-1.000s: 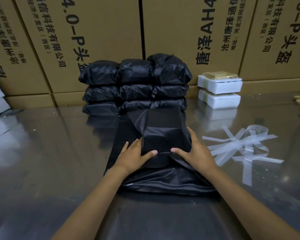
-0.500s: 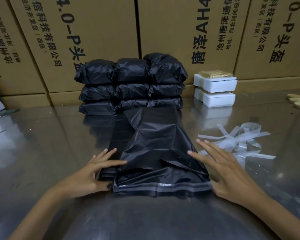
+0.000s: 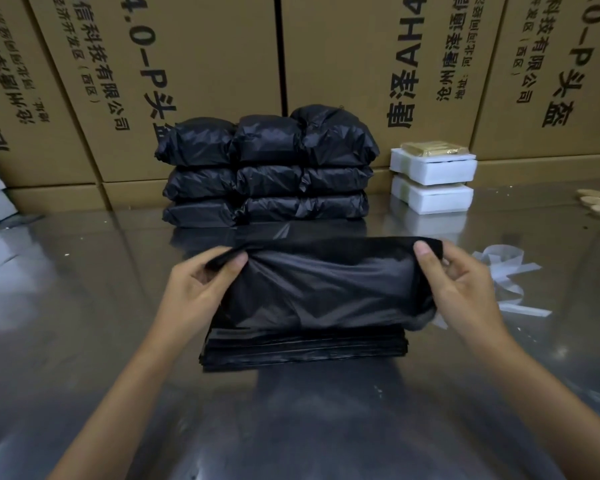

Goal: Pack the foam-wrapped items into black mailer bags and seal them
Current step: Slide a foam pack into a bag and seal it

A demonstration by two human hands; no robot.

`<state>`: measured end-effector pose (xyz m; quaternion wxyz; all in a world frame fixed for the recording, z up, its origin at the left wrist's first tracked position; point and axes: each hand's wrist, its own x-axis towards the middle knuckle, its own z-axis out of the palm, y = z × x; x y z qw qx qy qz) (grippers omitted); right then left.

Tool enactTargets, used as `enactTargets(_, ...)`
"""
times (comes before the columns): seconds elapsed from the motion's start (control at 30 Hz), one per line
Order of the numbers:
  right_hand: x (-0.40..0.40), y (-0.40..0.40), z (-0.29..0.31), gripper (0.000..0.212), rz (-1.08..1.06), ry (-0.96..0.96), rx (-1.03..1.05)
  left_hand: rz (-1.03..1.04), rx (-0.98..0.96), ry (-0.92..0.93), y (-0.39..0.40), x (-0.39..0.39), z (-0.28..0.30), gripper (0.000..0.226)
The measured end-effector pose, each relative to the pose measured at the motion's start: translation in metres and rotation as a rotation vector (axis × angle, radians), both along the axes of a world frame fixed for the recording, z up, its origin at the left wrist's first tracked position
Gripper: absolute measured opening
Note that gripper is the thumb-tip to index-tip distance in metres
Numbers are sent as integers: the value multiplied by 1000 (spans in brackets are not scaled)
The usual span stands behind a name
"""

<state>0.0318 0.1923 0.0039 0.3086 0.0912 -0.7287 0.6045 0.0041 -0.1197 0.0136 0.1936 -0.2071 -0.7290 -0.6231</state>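
Mailer bag (image 3: 326,289), filled, atop flat bag stack (image 3: 302,351), table (image 3: 84,306) centre | left hand (image 3: 194,296), right hand (image 3: 465,289) pinching far corners | advice: fold taut, square before sealing | behind: packed bags (image 3: 267,171), foam-wrapped items (image 3: 432,180)

Glossy, reflective tabletop (image 3: 66,306) mirroring dim light. Behind, a wall of tall brown cardboard cartons (image 3: 205,64) printed with black Chinese characters, standing edge to edge.
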Motion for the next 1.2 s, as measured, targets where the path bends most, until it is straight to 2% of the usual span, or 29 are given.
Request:
enactTargets(0.13, -15, 1, 10, 18, -151, -31, 30, 102, 33, -47, 17, -10, 8, 10)
enactTargets(0.2, -30, 2, 11, 16, -241, -128, 84, 193, 81, -188, 25, -23, 6, 14)
enactTargets(0.3, -48, 6, 8, 10, -364, -270, 172, 270, 204, -476, 33, -43, 1, 32)
enactTargets(0.37, -55, 10, 7, 13, -403, -322, 217, 282, 196, -563, 37, -51, -6, 31)
enactTargets(0.43, -54, 12, 8, 35, -381, -366, 216, 285, 132, -576, 41, -57, -16, 24)
enactTargets(0.47, -53, 11, 10, 51, -330, -397, 151, 287, 106, -571, 42, -58, -20, 23)
enactTargets(0.53, -45, 9, 16, 78, -115, -513, -51, 292, 96, -566, 43, -60, -26, 25)
enactTargets(0.6, -36, 5, 22, 88, 96, -646, -166, 300, 107, -569, 42, -62, -26, 26)
enactTargets(0.63, -33, 3, 23, 85, 142, -660, -148, 303, 112, -570, 42, -63, -26, 26)
enactTargets(0.67, -32, 3, 22, 72, 142, -641, -93, 305, 115, -571, 41, -64, -26, 27)
enactTargets(0.73, -30, -1, 22, 33, 102, -587, 58, 306, 123, -578, 40, -66, -27, 23)
enactTargets(0.77, -30, -3, 22, 22, 81, -582, 113, 299, 127, -579, 39, -66, -28, 20)
enactTargets(0.8, -33, -5, 19, 19, 63, -587, 152, 288, 135, -576, 36, -67, -28, 16)
enactTargets(0.9, -42, -9, 8, 25, 19, -652, 222, 285, 147, -535, 27, -69, -32, 5)
enactTargets(1.03, -50, -14, -3, 25, -36, -703, 316, 330, -72, -419, 39, -69, -50, 16)
enactTargets(1.13, -58, -13, 6, 20, -169, -673, 552, 333, -139, -453, 54, -65, -60, 19)
enactTargets(1.2, -65, -13, 23, 17, -251, -688, 698, 329, -85, -531, 57, -61, -59, 18)
